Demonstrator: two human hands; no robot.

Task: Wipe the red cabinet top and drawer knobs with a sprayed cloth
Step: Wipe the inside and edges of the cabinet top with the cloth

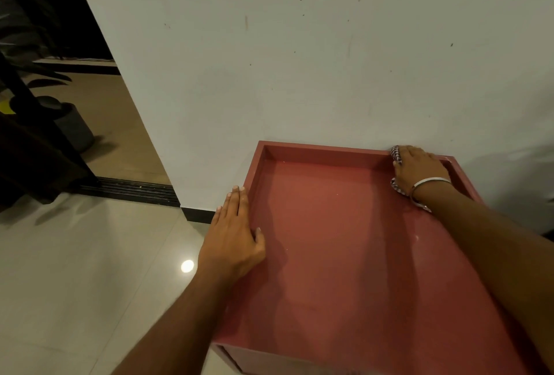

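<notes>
The red cabinet top [335,242] is a shallow recessed surface with a raised rim, set against a white wall. My right hand [419,169] presses a striped cloth [396,153] into the far right corner of the top; cloth edges show at the fingertips and under the wrist, which wears a silver bangle. My left hand [233,230] lies flat on the left rim, fingers together, thumb over the inner edge, holding nothing. The drawer knobs are out of view; only the top of a drawer front [233,358] shows below.
A white wall [299,60] runs directly behind the cabinet. Glossy cream floor tiles [75,284] spread to the left. A dark doorway with a black threshold strip [129,190], a grey pot [73,126] and dark furniture sit at far left.
</notes>
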